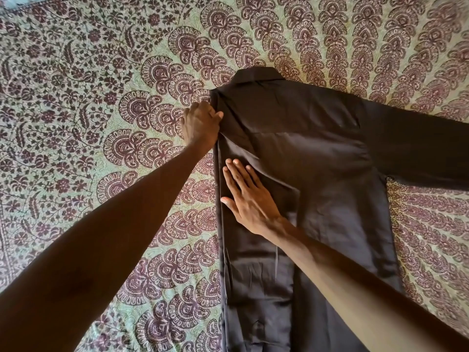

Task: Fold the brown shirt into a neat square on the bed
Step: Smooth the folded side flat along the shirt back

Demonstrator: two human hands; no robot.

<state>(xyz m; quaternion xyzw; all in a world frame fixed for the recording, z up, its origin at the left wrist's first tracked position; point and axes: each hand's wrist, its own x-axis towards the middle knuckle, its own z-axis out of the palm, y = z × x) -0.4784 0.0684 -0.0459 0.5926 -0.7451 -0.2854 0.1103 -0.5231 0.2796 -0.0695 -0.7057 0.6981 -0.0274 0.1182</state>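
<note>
The brown shirt point(317, 153) lies back-up on the bed, collar at the far end. Its left side and sleeve are folded in over the back, leaving a straight left edge. The right sleeve stretches out flat to the right. My left hand point(200, 123) sits at the shirt's left shoulder edge, fingers curled at the fold with the thumb on the cloth. My right hand point(247, 196) lies flat with straight fingers on the folded-in sleeve, pressing it down.
A patterned bedspread point(101, 123), green with maroon paisley and floral print, covers the whole bed. The shirt's lower hem runs out of view at the bottom edge.
</note>
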